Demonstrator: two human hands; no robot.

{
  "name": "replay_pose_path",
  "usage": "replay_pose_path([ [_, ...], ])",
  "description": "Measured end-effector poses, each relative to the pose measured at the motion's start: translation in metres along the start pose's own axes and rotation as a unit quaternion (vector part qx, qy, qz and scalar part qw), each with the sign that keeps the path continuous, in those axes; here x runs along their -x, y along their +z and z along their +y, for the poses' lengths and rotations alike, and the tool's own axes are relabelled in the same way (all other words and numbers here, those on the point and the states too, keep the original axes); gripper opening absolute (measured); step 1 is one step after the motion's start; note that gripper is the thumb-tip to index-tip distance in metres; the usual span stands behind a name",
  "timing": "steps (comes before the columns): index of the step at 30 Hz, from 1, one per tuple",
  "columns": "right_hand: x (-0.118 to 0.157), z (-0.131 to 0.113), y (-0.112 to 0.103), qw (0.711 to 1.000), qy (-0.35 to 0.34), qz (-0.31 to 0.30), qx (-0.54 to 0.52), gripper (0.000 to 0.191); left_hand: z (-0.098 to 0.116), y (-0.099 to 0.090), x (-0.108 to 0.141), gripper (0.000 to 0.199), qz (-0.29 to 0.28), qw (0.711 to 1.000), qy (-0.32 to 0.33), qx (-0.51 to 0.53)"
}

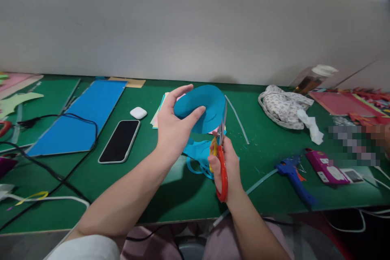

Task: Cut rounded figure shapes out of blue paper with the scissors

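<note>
My left hand (175, 120) grips a rounded sheet of blue paper (210, 103), thumb on the near face and fingers round the left edge. In my right hand (229, 162) is a pair of scissors (223, 172) with red and yellow handles, its blades pointing up at the paper's right edge. Whether the blades are closed on the paper I cannot tell. Below the hands lies a heap of curled blue paper strips (199, 156). Behind my left hand, a stack of coloured paper (154, 120) is partly hidden.
Left are a phone (120, 142), a white earbud case (138, 113), a blue board (79, 120) and black cables (62, 179). To the right are a clear glue stick (237, 120), a blue glue gun (294, 176), a purple box (326, 166), a patterned cloth (284, 107) and a bottle (315, 79).
</note>
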State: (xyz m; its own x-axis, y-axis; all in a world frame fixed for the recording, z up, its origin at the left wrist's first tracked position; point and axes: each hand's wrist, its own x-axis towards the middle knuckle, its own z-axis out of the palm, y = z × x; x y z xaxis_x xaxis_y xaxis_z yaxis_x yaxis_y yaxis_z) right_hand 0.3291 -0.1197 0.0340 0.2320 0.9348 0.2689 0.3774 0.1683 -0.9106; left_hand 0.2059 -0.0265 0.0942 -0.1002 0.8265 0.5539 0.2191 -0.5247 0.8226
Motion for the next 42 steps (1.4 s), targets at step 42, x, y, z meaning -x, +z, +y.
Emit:
replay_pose_path([
  [42, -0.009, 0.010, -0.015, 0.992, -0.118, -0.009, 0.038, 0.074, 0.001, -0.024, -0.019, 0.061, -0.018, 0.998, 0.053, -0.013],
])
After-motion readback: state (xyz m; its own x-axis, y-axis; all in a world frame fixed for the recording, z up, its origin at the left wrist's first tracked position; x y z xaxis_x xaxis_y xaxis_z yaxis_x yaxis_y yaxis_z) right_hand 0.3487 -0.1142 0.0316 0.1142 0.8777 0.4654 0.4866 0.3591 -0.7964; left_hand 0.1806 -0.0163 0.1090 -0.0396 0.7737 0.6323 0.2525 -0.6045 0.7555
